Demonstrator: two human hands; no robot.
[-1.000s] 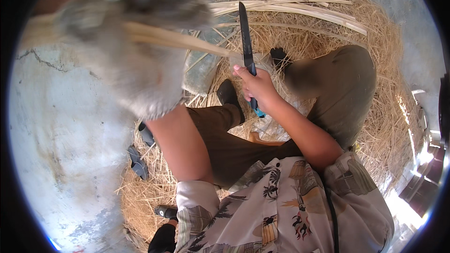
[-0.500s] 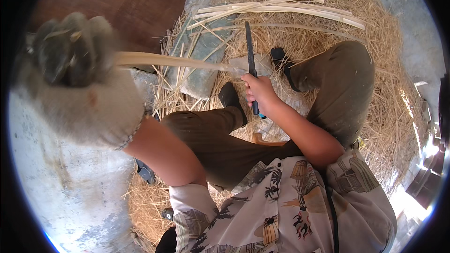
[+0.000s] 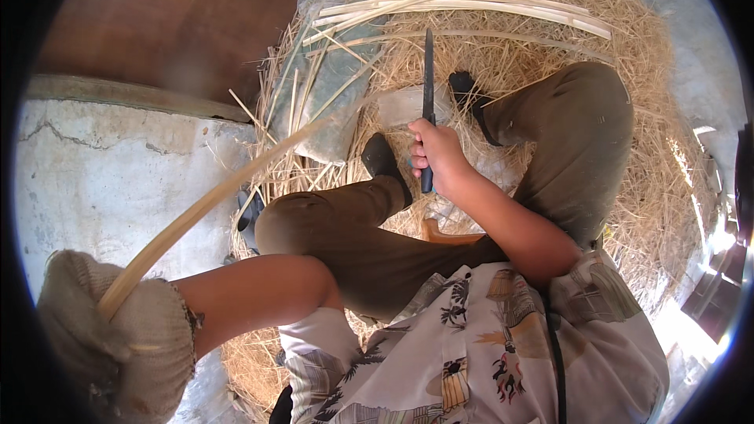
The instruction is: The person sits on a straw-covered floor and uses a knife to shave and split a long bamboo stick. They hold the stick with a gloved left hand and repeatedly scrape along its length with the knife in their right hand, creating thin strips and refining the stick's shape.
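My left hand (image 3: 153,338), in a dirty pale knitted glove, is out at the lower left. Its fingers are closed around one end of a long flat bamboo strip (image 3: 206,202). From there the strip slants up and right over the left leg, its far end thin and blurred near the pile. My bare right hand (image 3: 441,159) grips the black handle of a long narrow dark-bladed knife (image 3: 428,82) between my knees. The blade points away from me, upright in the view. The strip's tip lies left of the blade, apart from it.
Several pale split strips (image 3: 471,5) lie across a heap of shavings (image 3: 644,141) at the back. A greenish sack (image 3: 326,122) sits beyond my left foot. A brown panel (image 3: 181,23) and a cracked whitish wall (image 3: 118,141) bound the left. A wooden piece (image 3: 448,235) lies between my legs.
My left hand has swung down and back toward the lower left, drawing the strip away from the knife, so it now slants. My right hand keeps its grip, with the blade slightly turned.
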